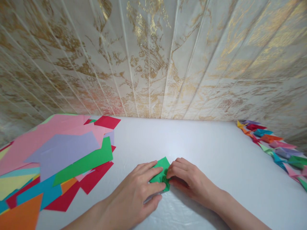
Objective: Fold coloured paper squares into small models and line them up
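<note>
A small green folded paper (162,166) lies on the white table (203,150) in front of me. My left hand (137,195) rests flat on its left part, fingers stretched out and pressing it down. My right hand (189,180) comes in from the right with fingers curled, pinching the paper's right edge at a fold. Most of the paper's lower half is hidden under my fingers.
A loose pile of coloured paper sheets (59,156) covers the table's left side, pink, purple, green, red, blue and orange. A row of several folded paper figures (275,143) runs along the right edge by the wall. A gold-patterned wall (153,57) stands close behind.
</note>
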A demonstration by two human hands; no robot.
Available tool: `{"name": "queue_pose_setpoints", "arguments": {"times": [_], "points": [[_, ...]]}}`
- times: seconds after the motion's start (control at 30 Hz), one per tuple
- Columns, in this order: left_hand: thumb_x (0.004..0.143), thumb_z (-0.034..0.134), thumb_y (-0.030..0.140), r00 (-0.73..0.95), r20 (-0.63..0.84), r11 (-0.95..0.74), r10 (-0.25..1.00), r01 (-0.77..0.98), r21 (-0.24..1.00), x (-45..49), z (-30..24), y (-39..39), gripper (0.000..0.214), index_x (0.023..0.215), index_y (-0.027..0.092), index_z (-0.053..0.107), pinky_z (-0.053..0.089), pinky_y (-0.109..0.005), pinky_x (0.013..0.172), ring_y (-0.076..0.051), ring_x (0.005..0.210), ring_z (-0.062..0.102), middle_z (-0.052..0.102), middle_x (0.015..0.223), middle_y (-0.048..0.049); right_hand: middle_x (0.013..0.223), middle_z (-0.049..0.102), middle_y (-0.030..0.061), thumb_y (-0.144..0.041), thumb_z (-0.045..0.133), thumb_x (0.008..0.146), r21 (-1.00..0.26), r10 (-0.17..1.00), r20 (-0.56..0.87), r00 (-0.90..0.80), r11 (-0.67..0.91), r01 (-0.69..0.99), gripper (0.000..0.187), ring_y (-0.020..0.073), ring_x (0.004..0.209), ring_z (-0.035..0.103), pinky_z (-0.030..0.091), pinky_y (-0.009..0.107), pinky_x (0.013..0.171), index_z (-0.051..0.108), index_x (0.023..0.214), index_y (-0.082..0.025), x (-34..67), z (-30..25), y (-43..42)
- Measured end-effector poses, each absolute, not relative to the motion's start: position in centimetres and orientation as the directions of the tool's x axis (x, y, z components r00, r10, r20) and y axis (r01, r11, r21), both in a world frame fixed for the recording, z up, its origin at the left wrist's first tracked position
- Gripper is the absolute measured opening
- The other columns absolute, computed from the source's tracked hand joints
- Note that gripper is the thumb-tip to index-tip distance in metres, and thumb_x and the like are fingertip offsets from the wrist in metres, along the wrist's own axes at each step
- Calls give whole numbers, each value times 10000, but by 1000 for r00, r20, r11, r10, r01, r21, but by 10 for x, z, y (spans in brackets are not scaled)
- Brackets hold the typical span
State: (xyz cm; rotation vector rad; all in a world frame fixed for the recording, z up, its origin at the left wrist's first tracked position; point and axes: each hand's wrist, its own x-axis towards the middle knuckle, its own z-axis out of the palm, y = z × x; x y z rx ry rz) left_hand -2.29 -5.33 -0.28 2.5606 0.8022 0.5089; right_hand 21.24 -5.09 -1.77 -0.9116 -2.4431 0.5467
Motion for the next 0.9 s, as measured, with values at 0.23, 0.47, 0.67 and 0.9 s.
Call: {"name": "queue_pose_setpoints", "arguments": {"times": [0.23, 0.47, 0.67, 0.9], "points": [[862, 612, 52, 591, 235, -572, 771, 481, 665, -20, -25, -53, 167, 858, 217, 639, 441, -395, 1061, -230, 1260, 566, 717, 1189, -34, 772, 635, 13, -144, 528, 994, -289, 626, 389, -676, 780, 555, 172, 159, 699, 507, 371, 268, 654, 614, 855, -197, 200, -20, -55], [848, 544, 20, 536, 277, -562, 798, 493, 664, -10, -23, -58, 201, 825, 218, 564, 458, -380, 963, -214, 1133, 589, 664, 1107, -27, 709, 583, 12, -121, 427, 989, -294, 659, 388, -644, 751, 591, 263, 164, 637, 463, 354, 267, 590, 555, 773, -197, 197, -22, -54], [783, 531, -16, 515, 270, -563, 814, 582, 587, 2, -19, -61, 230, 783, 210, 487, 460, -380, 833, -220, 985, 570, 605, 1037, -31, 711, 587, 12, -121, 412, 989, -279, 647, 397, -651, 760, 586, 251, 168, 640, 473, 367, 268, 596, 565, 808, -203, 196, -24, -53], [721, 534, -47, 457, 171, -455, 873, 637, 622, 8, -16, -58, 278, 823, 210, 504, 438, -438, 890, -249, 1062, 518, 583, 1034, -32, 778, 623, 23, -144, 425, 1009, -249, 622, 343, -704, 783, 570, 250, 175, 680, 472, 370, 286, 630, 590, 827, -195, 201, -21, -55]]}}
